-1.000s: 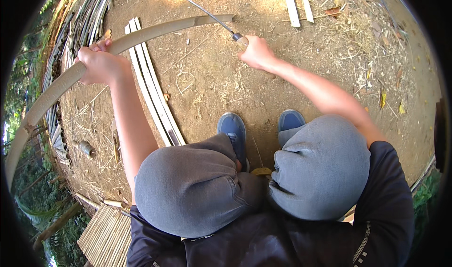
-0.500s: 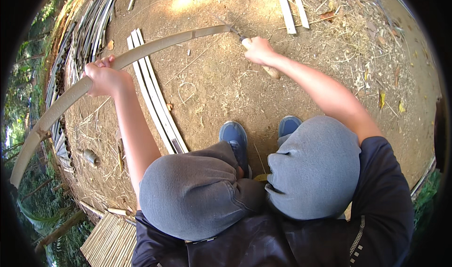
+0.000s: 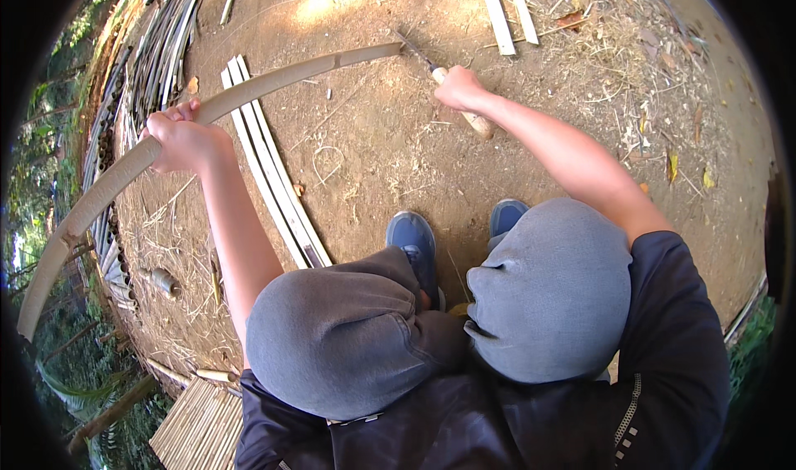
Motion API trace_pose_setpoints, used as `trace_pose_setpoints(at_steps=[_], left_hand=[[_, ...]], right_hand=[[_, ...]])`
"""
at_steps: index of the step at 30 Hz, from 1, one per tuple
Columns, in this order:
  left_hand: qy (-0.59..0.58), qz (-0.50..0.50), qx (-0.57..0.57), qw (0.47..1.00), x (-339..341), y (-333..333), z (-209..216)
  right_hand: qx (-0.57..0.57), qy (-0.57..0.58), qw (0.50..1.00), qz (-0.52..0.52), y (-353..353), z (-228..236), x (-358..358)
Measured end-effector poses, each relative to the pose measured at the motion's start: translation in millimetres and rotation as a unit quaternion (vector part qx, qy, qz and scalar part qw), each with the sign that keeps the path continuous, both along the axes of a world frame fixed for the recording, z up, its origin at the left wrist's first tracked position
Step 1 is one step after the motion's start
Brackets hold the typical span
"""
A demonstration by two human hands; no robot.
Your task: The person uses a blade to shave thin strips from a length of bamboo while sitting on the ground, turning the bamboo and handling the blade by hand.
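- Evidently, one strip [image 3: 290,76] is grasped in the left hand [image 3: 186,142], whose fingers are curled around it; one end is run out to that hand's right, the other to its lower left.
- One knife [image 3: 438,73] is clasped by its pale handle in the right hand [image 3: 460,88]; its blade is set at the strip's tip, just beyond the grip, though whether it has bitten in cannot be told.
- As far as can be judged, little is done at that tip: the strip appears to be in one length, and no split is made out along it. The stretches on both sides of the left hand seem to be left whole; any shaving of the surface is too fine to be told.
- Two node marks can be counted on the strip: one between the hands, one to the left hand's lower left.
- Four pale slats are seen: two [image 3: 265,163] just right of the left forearm, two [image 3: 496,14] beyond the right hand.
- Past the left hand, one pile of poles [image 3: 162,55] is stacked, too dense to be counted.
- Nearer the body than both grips, two blue shoes [image 3: 410,238] are planted.
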State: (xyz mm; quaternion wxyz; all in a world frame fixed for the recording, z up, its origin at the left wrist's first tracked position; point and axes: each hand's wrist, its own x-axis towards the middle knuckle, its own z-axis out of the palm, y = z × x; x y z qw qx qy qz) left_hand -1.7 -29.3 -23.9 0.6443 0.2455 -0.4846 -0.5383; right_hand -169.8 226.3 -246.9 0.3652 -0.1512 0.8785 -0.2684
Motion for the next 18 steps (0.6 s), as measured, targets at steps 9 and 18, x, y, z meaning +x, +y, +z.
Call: trace_pose_setpoints(at_steps=[9, 18], left_hand=[[0.003, 0.009, 0.011, 1.000, 2.5, 4.7, 5.5], [-0.007, -0.035, 0.010, 0.999, 9.8, 4.5, 5.1]], right_hand=[[-0.031, -0.016, 0.999, -0.027, 5.8, -13.6, 2.6], [-0.206, -0.199, 0.945, -0.160, 47.7, -18.9, -18.5]])
